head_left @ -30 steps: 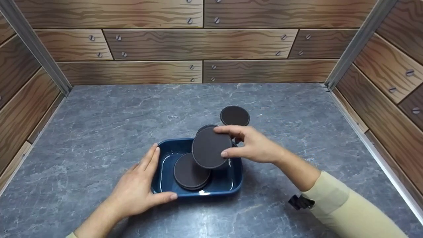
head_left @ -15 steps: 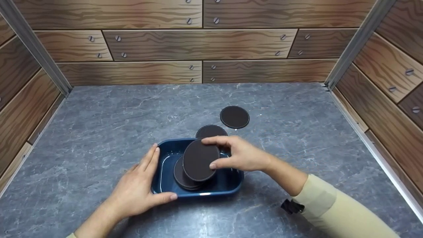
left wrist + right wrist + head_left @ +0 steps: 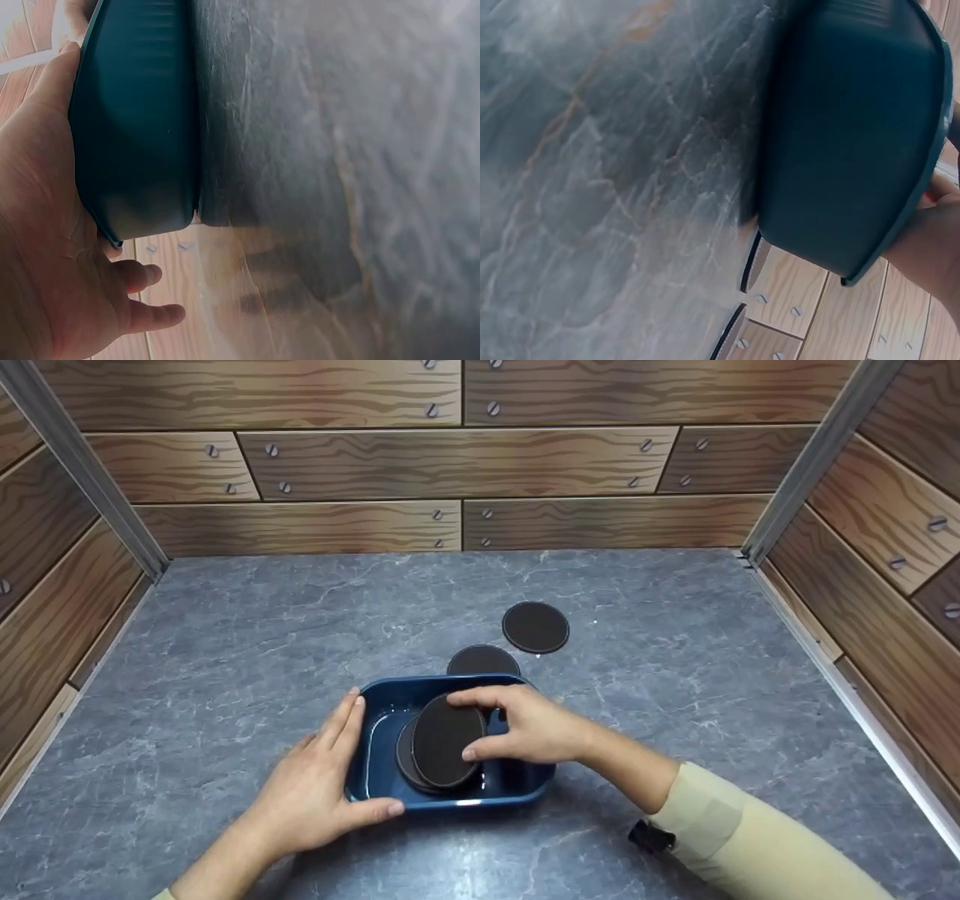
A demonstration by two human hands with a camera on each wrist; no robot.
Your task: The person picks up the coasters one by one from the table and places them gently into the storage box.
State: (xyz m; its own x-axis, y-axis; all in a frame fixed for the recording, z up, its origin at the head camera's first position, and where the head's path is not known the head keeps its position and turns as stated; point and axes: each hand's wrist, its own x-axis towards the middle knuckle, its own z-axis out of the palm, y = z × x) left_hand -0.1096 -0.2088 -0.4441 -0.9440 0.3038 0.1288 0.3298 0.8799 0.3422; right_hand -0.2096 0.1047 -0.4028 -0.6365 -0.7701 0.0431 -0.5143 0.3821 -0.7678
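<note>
A blue rectangular baking dish [image 3: 375, 750] stands on the table in the head view; its outer side [image 3: 139, 127] fills much of the left wrist view. Along its left side lies my left hand [image 3: 307, 795], fingers extended by the rim and thumb on the front edge. My right hand [image 3: 536, 724] reaches over the right part of the dish and pinches a round dark brown coaster [image 3: 446, 741] by its right edge. That coaster is tilted and overlaps other stacked coasters [image 3: 405, 761] inside the dish. In the right wrist view, the dish wall hides most of this hand.
Behind the dish, one coaster [image 3: 484, 658] lies partly hidden by the back rim. Another coaster [image 3: 535, 627] lies farther back to the right. The grey marble-patterned table [image 3: 300, 622] is bordered by wood-patterned walls [image 3: 457, 465].
My right hand has carried its coaster left and down into the dish, over the stack. My left hand has stayed at the dish's left side.
</note>
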